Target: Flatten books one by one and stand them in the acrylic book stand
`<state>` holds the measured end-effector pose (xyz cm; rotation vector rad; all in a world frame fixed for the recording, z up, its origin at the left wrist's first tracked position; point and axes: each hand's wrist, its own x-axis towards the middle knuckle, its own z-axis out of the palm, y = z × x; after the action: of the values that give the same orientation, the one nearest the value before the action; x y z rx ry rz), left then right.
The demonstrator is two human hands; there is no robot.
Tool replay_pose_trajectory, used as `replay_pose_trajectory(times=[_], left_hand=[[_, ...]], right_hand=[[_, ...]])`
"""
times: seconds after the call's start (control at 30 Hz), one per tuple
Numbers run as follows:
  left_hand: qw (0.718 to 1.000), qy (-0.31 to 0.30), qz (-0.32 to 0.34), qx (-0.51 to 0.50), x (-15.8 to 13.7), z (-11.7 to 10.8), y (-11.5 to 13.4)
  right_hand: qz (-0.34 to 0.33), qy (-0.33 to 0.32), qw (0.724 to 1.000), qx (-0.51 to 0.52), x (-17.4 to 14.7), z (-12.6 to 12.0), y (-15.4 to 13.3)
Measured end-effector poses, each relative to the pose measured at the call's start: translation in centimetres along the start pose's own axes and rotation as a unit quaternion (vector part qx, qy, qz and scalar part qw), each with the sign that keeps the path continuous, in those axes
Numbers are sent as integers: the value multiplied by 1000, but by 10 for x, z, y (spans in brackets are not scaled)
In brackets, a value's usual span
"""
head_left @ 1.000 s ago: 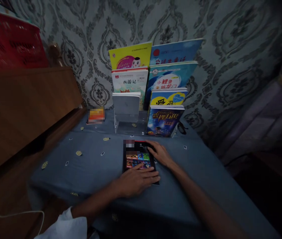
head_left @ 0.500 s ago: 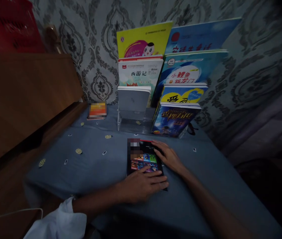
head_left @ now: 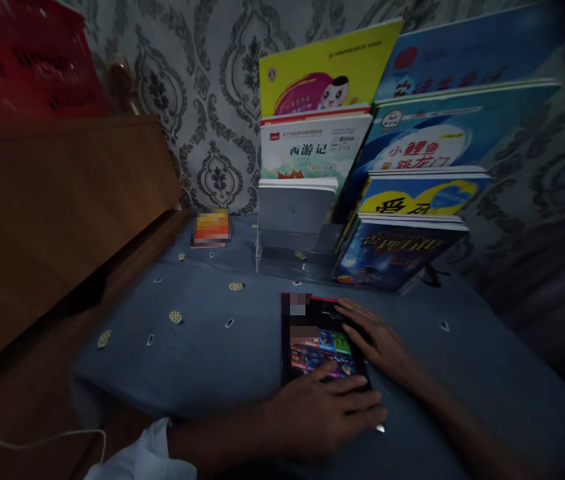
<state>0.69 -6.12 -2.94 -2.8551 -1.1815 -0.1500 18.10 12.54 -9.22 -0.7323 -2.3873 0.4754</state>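
A dark book (head_left: 330,317) with a red top edge and rows of small colourful pictures lies flat on the cloth-covered table; part of its cover is pixelated. My left hand (head_left: 325,407) rests across its lower part, palm down with fingers spread. Along the upper right side, my right hand (head_left: 377,337) has its fingers stretched over the book's edge. The lower end of the book is mostly hidden under my left hand.
Behind the book, a clear acrylic rack (head_left: 292,257) holds several books, among them a yellow book (head_left: 312,60) and a dark blue book (head_left: 397,253). A small orange item (head_left: 211,228) lies back left. A wooden cabinet (head_left: 62,220) borders the left, with a red bag (head_left: 27,63) on top.
The view has shifted, so the rack, book and hands appear larger and farther right. Both hands stay on the book in nearly the same places.
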Motion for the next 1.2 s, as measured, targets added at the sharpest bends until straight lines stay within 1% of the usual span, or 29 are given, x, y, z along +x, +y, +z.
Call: replay_pose_trajectory(times=[0.27,0.47,0.57,0.63,0.73,0.8,0.87,0.93,1.03,1.13,1.2], left_hand=[[1000,8,-6,24,-2,2,3],[1000,12,-13,-15,-1,8,5],[999,19,-26,-30,-1,9,7],[999,21,-30,-35,0,8,9],[998,17,-32,-45,3,7,9],[998,12,-39,-53,5,8,9],[997,11,-43,-61,6,8,9],[997,15,-41,-68,6,6,10],[997,10,-38,-71,6,1,11],[997,-10,-43,-63,5,-1,11],[997,-17,-43,-58,4,0,11]], right_hand=[[-11,-15,1000,-19,0,0,-1],[-15,-31,998,-55,2,-1,-7],[-27,-55,997,-51,3,-1,-22],[-56,-94,994,-13,2,-1,-39],[-108,-170,977,65,3,1,-68],[-125,-203,967,93,6,2,-84],[-131,-228,959,100,13,4,-92],[-137,-248,954,98,22,7,-94],[-147,-261,951,83,39,13,-87],[-141,-249,957,49,53,24,-77],[-131,-223,966,16,60,33,-69]])
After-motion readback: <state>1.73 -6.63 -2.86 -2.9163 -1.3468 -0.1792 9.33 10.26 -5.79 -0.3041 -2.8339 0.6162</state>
